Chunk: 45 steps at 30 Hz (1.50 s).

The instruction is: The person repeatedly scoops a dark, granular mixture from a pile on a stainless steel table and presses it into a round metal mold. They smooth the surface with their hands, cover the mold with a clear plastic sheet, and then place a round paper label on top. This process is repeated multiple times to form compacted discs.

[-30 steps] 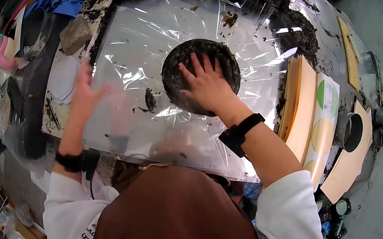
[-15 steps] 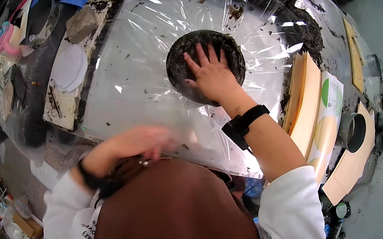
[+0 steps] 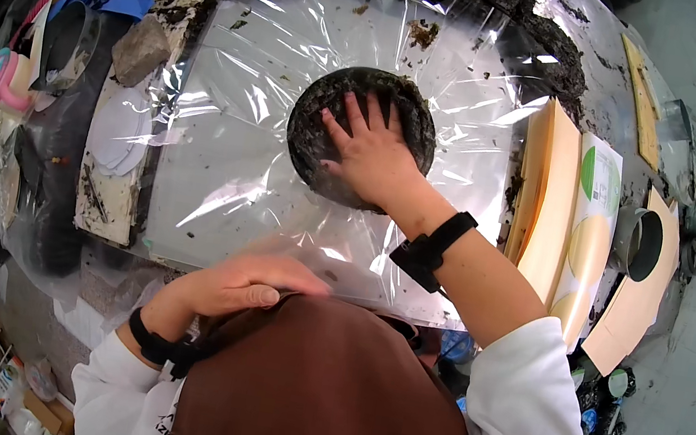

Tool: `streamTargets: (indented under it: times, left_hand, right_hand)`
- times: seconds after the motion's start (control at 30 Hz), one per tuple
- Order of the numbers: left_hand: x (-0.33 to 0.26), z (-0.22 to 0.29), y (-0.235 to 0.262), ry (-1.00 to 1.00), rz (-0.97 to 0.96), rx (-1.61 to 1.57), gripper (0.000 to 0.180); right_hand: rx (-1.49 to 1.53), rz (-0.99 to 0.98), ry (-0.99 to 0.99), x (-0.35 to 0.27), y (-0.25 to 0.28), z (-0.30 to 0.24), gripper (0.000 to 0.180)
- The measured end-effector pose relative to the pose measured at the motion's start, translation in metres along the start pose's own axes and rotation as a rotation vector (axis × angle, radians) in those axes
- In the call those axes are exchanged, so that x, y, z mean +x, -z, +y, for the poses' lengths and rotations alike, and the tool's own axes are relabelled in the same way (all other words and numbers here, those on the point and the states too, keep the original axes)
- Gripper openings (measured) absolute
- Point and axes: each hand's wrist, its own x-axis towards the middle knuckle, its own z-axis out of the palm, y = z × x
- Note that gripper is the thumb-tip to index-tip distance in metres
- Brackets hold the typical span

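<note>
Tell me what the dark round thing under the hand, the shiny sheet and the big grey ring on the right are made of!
Dark round thing: perhaps soil or mashed plants, rough and moist-looking; its rim is lumpy.
Shiny sheet: probably clear plastic film, glossy, with bright glints along its creases.
Big grey ring: maybe metal or hard plastic, smooth with a faint sheen.

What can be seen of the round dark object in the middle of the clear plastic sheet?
The round dark object is nearly black, with a circular outline. Its left side looks smooth and slightly shiny, while the upper and right edges look rough and crumbly, like soil; the exact material is uncertain. It appears to lie flat. The clear plastic sheet spreads around it, with shiny creases running outward. The right grip rests on it, palm down and spread wide, hiding much of its middle.
</note>
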Motion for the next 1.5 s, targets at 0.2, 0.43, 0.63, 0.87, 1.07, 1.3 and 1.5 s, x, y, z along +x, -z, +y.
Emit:
streamTargets:
  times: [0.2, 0.43, 0.63, 0.87, 1.07, 1.3, 1.5]
  left_hand:
    - [0.084, -0.021, 0.043, -0.051, 0.673, -0.299, 0.136]
    - [0.101, 0.027, 0.088, -0.371, 0.493, 0.458, 0.063]
    - [0.173, 0.023, 0.042, -0.497, 0.424, 0.868, 0.011]
    - [0.162, 0.007, 0.057, 0.034, 0.428, 0.947, 0.016]
    - [0.175, -0.002, 0.039, -0.022, 0.381, 1.368, 0.035]
    - [0.172, -0.009, 0.039, -0.055, 0.395, 1.476, 0.048]
    - [0.160, 0.006, 0.054, 0.009, 0.323, 1.010, 0.042]
  right_hand:
    - [0.006, 0.034, 0.031, -0.001, -0.004, -0.002, 0.070]
    - [0.045, -0.094, 0.052, 0.000, 0.000, -0.003, 0.064]
    - [0.376, -0.064, 0.081, -0.015, -0.010, 0.019, 0.044]
    - [0.571, 0.177, 0.178, -0.059, 0.082, 0.018, 0.023]
    - [1.729, -0.222, -0.791, -0.149, 0.035, 0.014, 0.073]
    - [1.293, 0.522, -0.832, -0.208, 0.010, 0.047, 0.047]
    - [0.331, 0.164, 0.031, -0.100, 0.047, -0.030, 0.071]
